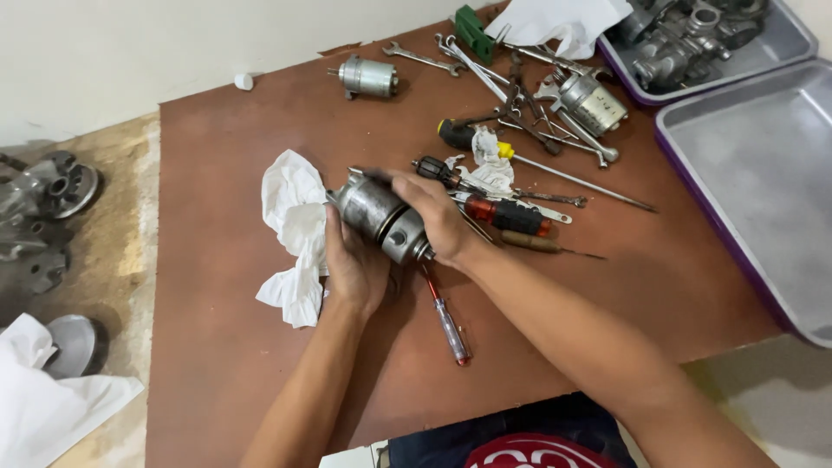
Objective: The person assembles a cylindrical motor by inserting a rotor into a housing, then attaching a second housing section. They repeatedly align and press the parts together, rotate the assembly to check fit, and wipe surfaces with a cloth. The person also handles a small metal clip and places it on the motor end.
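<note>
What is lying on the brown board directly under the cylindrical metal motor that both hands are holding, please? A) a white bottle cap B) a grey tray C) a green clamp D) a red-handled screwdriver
D: the red-handled screwdriver pokes out from beneath the motor, which the left hand and right hand grip above the brown board.

Grey cylindrical motor [380, 215]: far side covered by the right hand [436, 217], underside by the left hand [354, 264]. Red-handled screwdriver [446, 319]: upper shaft hidden beneath the motor. Large grey tray [754, 173]: cut off at the right edge. Smaller tray of metal castings [784, 39]: cropped at the top. White cloth [43, 399]: cut by the left and bottom edges. Wrench pile [511, 82]: overlapping, individual pieces indistinct.
</note>
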